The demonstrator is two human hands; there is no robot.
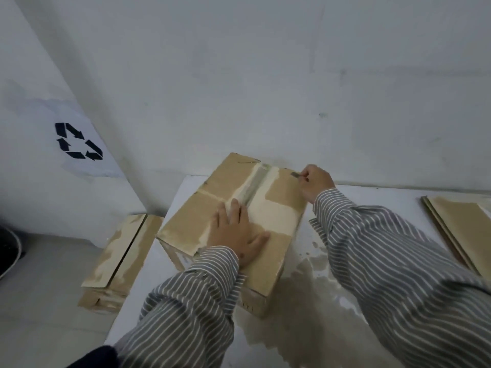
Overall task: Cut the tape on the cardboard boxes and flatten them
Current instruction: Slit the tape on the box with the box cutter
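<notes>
Sealed cardboard box [268, 229] on white table [372, 205], tape [253, 187] seam uppermost, both hands on it.

Left of the box, off the table's edge: flattened cardboard stack [119, 261] on the floor, below a white bag with recycling symbol [78, 141]. Box: long axis running from near right to far left, the tape strip following that axis down the middle of the top face. Left hand [237, 235]: fingers straight, palm pressed flat on the box top beside the tape. Right hand [316, 183]: at the box's far right edge, fingers curled round a small blade [295, 174]. Right of the box: more flattened cardboard [462, 229] on the table.
</notes>
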